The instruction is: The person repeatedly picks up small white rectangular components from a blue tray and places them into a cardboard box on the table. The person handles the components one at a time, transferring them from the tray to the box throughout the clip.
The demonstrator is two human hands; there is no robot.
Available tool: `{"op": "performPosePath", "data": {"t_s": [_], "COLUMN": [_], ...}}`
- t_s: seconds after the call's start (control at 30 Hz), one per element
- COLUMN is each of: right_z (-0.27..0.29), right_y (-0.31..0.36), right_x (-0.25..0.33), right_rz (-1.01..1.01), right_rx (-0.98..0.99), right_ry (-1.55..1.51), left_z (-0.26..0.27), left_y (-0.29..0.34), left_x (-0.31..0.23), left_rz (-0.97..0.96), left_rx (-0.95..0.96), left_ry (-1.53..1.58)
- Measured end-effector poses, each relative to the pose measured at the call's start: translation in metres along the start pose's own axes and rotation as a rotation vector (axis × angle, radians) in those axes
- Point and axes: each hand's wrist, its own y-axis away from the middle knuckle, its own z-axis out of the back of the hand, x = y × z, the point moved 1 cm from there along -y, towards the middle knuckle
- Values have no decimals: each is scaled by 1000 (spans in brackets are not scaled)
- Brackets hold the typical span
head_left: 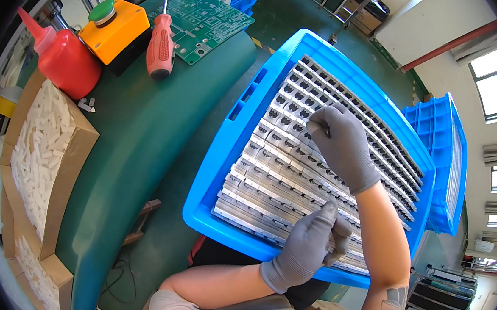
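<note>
In front of me a blue plastic crate point(218, 170) holds long rows of silver metal blocks point(272, 157); small black parts point(288, 89) sit on many of them, mostly in the far rows. My right hand point(342, 143), in a grey glove, is over the middle of the rows with thumb and fingertips pinched together. Whatever is in that pinch is too small or too hidden to name. Lower down, above the near rows, my gloved left hand point(311, 242) has its fingers curled in. Its palm is mostly hidden, and I cannot make out what it holds.
At left, a green-topped table point(138, 120) carries a red squeeze bottle point(69, 60), a yellow box with a green button point(114, 30), a red-handled screwdriver point(161, 48) and a green circuit board point(207, 22). Cardboard boxes point(79, 144) hold white pieces. Another blue crate point(448, 162) stands beyond.
</note>
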Motion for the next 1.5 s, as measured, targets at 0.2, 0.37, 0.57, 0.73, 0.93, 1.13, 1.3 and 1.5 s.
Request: {"op": "performPosePath", "data": {"t_s": [0.2, 0.37, 0.57, 0.73, 0.93, 1.13, 1.3, 1.5], "right_z": [-2, -5, -5, 2, 3, 2, 16, 69], "right_y": [0, -1, 0, 7, 12, 10, 15, 55], "right_x": [1, 1, 4, 4, 3, 6, 9, 37], "right_rz": [-20, -2, -5, 59, 95, 191, 109, -9], "right_rx": [46, 54, 48, -13, -29, 37, -60, 192], "right_ry": [28, 79, 125, 76, 22, 132, -73, -256], "left_z": [1, 1, 2, 2, 1, 2, -1, 1], "left_y": [-1, -2, -2, -1, -1, -2, -1, -2], "left_x": [1, 0, 1, 1, 0, 3, 1, 3], "left_rz": [11, 7, 11, 18, -12, -10, 15, -61], "left_rx": [37, 64, 74, 67, 71, 41, 4, 20], "left_ry": [10, 1, 5, -6, 0, 11, 47, 73]}}
